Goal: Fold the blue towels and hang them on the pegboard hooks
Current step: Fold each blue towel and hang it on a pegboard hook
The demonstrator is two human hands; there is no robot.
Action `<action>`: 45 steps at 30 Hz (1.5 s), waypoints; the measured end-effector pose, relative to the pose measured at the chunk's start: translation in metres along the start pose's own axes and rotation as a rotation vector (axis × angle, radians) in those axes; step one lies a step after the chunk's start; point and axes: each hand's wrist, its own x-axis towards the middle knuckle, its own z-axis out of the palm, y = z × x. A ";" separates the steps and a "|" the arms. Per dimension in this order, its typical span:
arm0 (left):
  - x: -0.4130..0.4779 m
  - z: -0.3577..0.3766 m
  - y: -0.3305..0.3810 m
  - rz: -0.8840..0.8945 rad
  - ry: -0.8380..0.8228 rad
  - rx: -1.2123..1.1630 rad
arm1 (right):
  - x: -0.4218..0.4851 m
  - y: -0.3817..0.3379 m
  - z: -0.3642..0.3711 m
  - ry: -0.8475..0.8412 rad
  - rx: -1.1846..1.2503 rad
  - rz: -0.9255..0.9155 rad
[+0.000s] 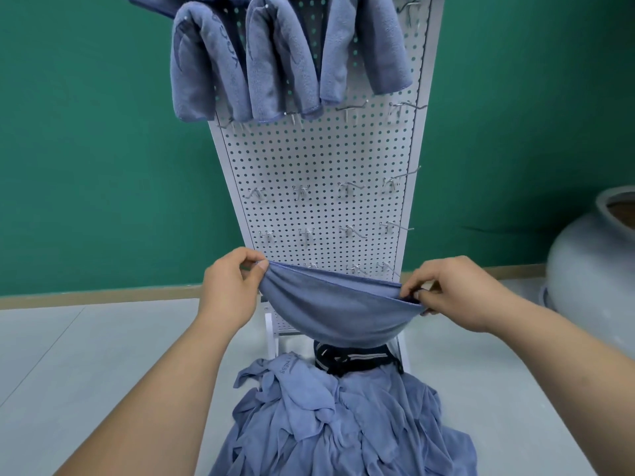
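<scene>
A blue towel (330, 310) hangs stretched between my two hands in front of the lower part of the white pegboard (319, 159). My left hand (230, 286) pinches its left end, and my right hand (450, 293) pinches its right end; the cloth sags in a curve between them. Three folded blue towels (275, 60) hang on hooks along the top of the board. Several bare metal hooks (347, 188) stick out in rows lower down. A heap of loose blue towels (336, 413) lies on the floor at the board's foot.
A dark striped strap or bag (350, 359) lies between the heap and the pegboard's white stand. A large grey ceramic jar (591, 266) sits on the floor at the right. A green wall stands behind, with pale grey floor on both sides.
</scene>
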 end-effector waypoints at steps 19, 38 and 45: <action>0.000 -0.002 -0.008 -0.070 -0.022 0.144 | -0.009 0.019 -0.019 0.177 0.137 0.004; -0.004 0.002 0.017 0.038 0.097 -0.043 | 0.006 0.023 -0.009 0.629 -0.037 0.010; -0.002 0.001 0.030 -0.240 0.023 -0.622 | 0.009 0.020 -0.010 0.390 1.014 0.124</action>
